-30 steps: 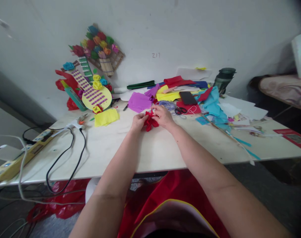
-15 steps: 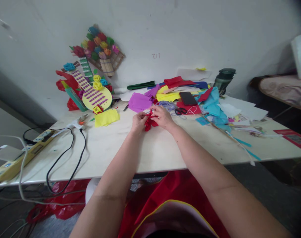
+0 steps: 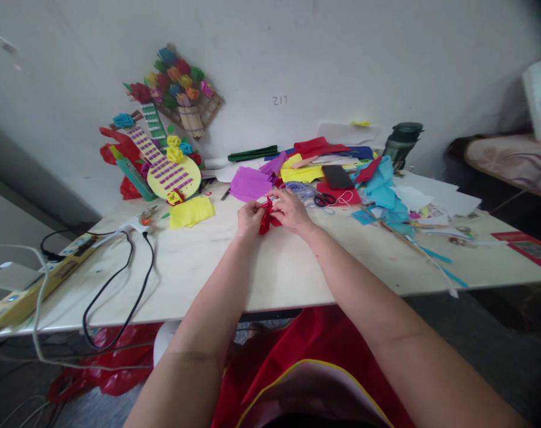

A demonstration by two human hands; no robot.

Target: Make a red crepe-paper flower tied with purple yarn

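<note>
Between my hands, just above the white table [image 3: 288,267], is a gathered piece of red crepe paper [image 3: 266,224], creased into folds like petals. My left hand [image 3: 249,219] pinches its left side. My right hand [image 3: 292,212] grips the other side with thumb and fingers closed on it. The fingers hide part of the paper. Close behind lie purple crepe paper [image 3: 248,184] and a bundle of pale string [image 3: 299,190]. To the right of my right hand rest black-handled scissors [image 3: 324,200].
A glue gun [image 3: 137,224], yellow paper [image 3: 191,212] and a power strip [image 3: 52,273] with trailing cables occupy the left. A decorated paper guitar [image 3: 175,176] leans behind. Rightward are a phone [image 3: 337,176], blue paper [image 3: 380,184], a thin stick [image 3: 395,235] and a dark bottle [image 3: 402,145].
Both hands keep hold of the red crepe paper and stay in nearly the same place. The paper's lower folds have shifted slightly upward and look more gathered.
</note>
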